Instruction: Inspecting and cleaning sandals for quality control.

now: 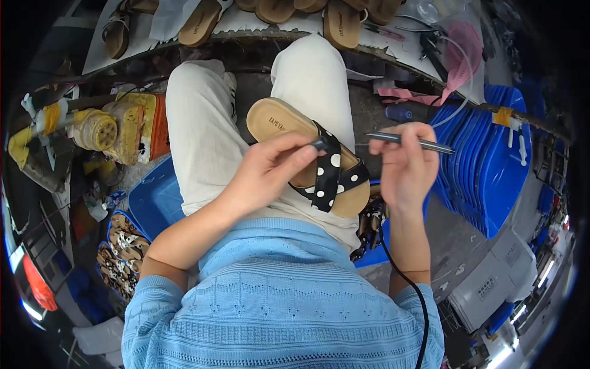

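Note:
Across my lap lies a sandal (271, 118) with a tan footbed and crossed black straps (326, 184) with white dots. My left hand (264, 169) is closed over it, thumb and fingers pinching a small dark piece (320, 144) at the strap's upper edge. Whether that piece belongs to the sandal, I cannot tell. My right hand (407, 169), raised to the right of the sandal, grips a slim dark metal pen-shaped tool (437, 147), its thin tip pointing left towards the strap without touching it.
More sandals (200, 23) line the bench (144, 50) ahead of my knees. Stacked blue plastic bins (501, 166) stand at the right, and a blue bin (158, 200) at the left. Straps fill a crate (123, 246). A black cord (402, 277) runs down beside my right arm.

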